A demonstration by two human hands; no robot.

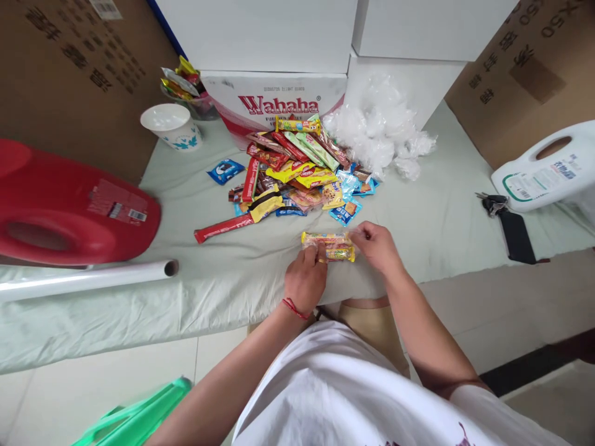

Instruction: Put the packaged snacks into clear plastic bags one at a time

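Near the table's front edge lie yellow-and-red snack bars (341,253) side by side, with what looks like clear plastic film over them. My left hand (305,277) presses on their left part, fingers curled and partly hiding them. At their right end my right hand (379,249) is closed in a pinch, apparently on the edge of the clear film. Just beyond is a heap of wrapped snacks (297,170) in red, yellow, green and blue. One long red stick pack (223,229) points out of the heap toward the left.
Crumpled clear plastic bags (379,133) sit behind right, against white boxes (260,34). On the left are a red jug (69,204), a paper cup (171,127) and a film roll (93,279). A white bottle (553,167), keys (493,203) and a phone (517,236) lie right.
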